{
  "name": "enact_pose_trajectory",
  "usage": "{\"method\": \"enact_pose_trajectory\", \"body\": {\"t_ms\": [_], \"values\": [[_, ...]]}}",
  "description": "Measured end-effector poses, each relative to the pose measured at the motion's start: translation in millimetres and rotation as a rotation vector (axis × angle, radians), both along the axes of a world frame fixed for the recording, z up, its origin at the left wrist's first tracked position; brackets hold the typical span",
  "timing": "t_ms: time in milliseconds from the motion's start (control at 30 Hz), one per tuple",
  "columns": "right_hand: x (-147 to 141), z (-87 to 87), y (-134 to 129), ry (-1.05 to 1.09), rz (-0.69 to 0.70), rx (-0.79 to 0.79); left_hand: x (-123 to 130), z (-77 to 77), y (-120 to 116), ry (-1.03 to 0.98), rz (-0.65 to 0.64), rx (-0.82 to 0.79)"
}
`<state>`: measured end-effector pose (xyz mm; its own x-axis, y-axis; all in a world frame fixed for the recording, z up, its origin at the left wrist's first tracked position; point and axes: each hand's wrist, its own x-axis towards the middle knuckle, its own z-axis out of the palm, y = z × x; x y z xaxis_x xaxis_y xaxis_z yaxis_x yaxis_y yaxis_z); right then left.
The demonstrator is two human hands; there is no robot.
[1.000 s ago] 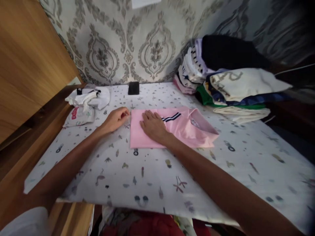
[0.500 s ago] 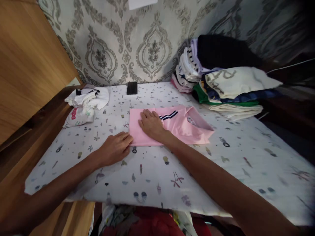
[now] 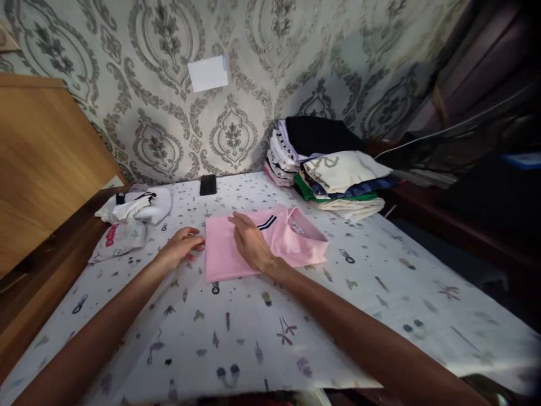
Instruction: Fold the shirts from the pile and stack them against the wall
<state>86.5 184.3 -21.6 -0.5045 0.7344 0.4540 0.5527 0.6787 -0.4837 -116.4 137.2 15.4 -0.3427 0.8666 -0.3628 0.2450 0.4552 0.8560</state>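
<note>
A pink shirt (image 3: 226, 256) lies folded into a flat rectangle, its collar end pointing right and dark blue and white stripes showing near the middle. On top of it rests my right hand (image 3: 251, 242), fingers stretched out, covering part of the fabric. Just off the shirt's left edge is my left hand (image 3: 183, 247), with its fingers apart and nothing in them. It hovers close to the fold; whether a fingertip touches the cloth I cannot tell.
A black phone-like object (image 3: 208, 185) lies near the wall. Folded clothes form a tall stack (image 3: 285, 149) and a lower stack (image 3: 350, 186) at the back right. Crumpled white clothes (image 3: 131, 220) lie at the left, beside a wooden panel (image 3: 51, 163). Patterned cloth (image 3: 236, 338) covers the table.
My left hand has let go of the shirt's near left corner and opened beside the left edge. My right hand stays on the shirt, now tilted more. The view has shifted upward.
</note>
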Motion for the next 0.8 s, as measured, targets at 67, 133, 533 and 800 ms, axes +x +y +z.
{"method": "enact_pose_trajectory", "body": {"t_ms": [67, 133, 533, 800], "values": [[15, -2.0, 1, 0.105, -0.03, -0.002, 3, -1.4, 4, 0.016, -0.031, -0.036], [28, -2.9, 2, 0.169, -0.078, 0.004, 5, -4.6, 7, 0.032, -0.063, -0.055], [44, -2.0, 0, -0.178, -0.35, -0.11, 11, -11.5, 9, 0.069, -0.13, -0.028], [44, 4.6, -8, -0.23, -0.26, -0.101, 13, -9.6, 10, 0.051, -0.15, -0.034]]}}
